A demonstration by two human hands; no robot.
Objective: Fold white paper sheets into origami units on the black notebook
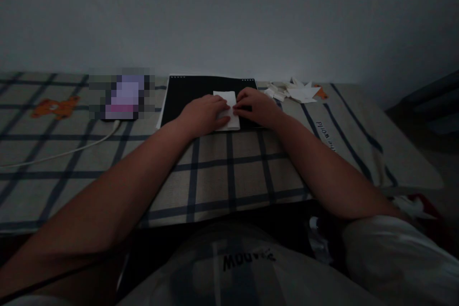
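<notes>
Pale shirt cloth (236,277) with dark lettering lies nearest the camera, below the near edge of a table (211,177) covered in blue-checked fabric. From the lower left, the person's left forearm slants up and inward, and the left hand (202,114) lies palm down, its fingers reaching right across a folded white paper (234,121). Thumb and fingers are spread a little apart on the paper, resting over it rather than closed around it. The right forearm comes over the near edge from the right, its wrist bent so that the right hand (257,106) points left, fingers curled. Its thumb and fingertips stand in a narrow gap at the paper's right edge; whether they pinch it cannot be told in the dim light.

The paper sits on the front part of a black pad (193,87), near the middle of the table's far edge. Along that edge, folded white scraps (303,93) lie right of the pad, and a phone (125,93), blurred, with a white cable (86,147), lies left of it.
</notes>
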